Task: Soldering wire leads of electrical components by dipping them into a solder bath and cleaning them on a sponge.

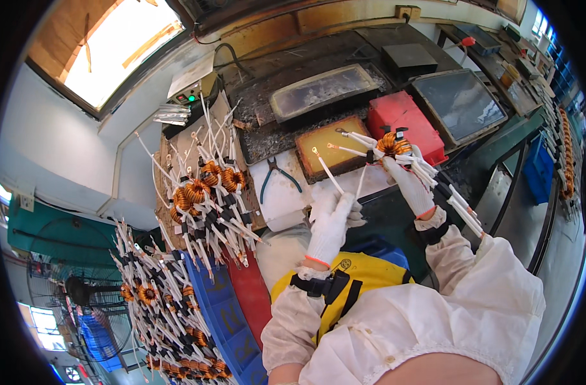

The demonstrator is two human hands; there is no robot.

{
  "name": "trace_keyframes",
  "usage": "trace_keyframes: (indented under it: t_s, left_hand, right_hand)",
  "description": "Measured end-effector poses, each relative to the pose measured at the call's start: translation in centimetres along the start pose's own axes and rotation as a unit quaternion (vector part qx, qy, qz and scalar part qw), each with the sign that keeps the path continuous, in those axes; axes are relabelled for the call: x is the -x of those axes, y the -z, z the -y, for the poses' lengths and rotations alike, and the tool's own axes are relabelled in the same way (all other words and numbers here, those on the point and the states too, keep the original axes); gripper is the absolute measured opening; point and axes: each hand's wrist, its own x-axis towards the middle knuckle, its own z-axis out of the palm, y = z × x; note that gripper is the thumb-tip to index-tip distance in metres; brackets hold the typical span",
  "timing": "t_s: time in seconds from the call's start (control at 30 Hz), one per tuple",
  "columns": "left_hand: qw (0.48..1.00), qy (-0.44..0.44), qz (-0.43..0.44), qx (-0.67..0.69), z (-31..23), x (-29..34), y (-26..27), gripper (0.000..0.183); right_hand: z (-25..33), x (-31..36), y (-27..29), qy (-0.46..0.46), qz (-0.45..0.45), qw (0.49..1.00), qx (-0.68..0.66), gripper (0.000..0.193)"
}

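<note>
My left hand [331, 217], in a white knit glove, pinches a white-sleeved wire lead [328, 170] with a copper ring terminal at its tip. Also gloved, my right hand [409, 186] is closed around a toroidal coil [393, 145] wound with copper wire, near the bundle of its white leads [443, 186]. Several of those leads run toward my right sleeve; others point left, over a shallow tray [334, 165] with a yellowish inside. A pair of pliers [275, 179] with dark handles lies on the white surface left of that tray.
Finished-looking coils with leads [206, 186] are heaped on a board at the left, more [168, 308] beside a blue crate [225, 314]. A framed rectangular pan [325, 92], a red box [405, 122] and a dark glass-topped tray [459, 104] stand at the back. A control box [193, 83] shows a green light.
</note>
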Motion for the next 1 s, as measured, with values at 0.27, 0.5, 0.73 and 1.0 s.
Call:
trace_keyframes:
  t_s: [0.27,0.5,0.73,1.0]
  left_hand:
    - [0.996,0.007,-0.013,0.087,0.7,-2.3,1.0,0.025]
    - [0.992,0.018,-0.016,0.121,1.3,-3.2,1.6,0.024]
    - [0.991,0.028,-0.025,0.125,1.8,-3.6,1.7,0.024]
    - [0.99,0.03,-0.016,0.139,2.0,-3.8,1.9,0.024]
  right_hand:
    - [-1.1,-1.3,0.2,-0.004,0.004,0.997,0.082,0.028]
    - [-0.6,-1.5,-0.4,0.016,0.007,0.997,0.069,0.031]
    - [-1.7,-1.7,-0.4,0.015,0.004,0.998,0.057,0.028]
    - [-1.5,-1.9,-0.1,0.025,0.017,0.995,0.095,0.029]
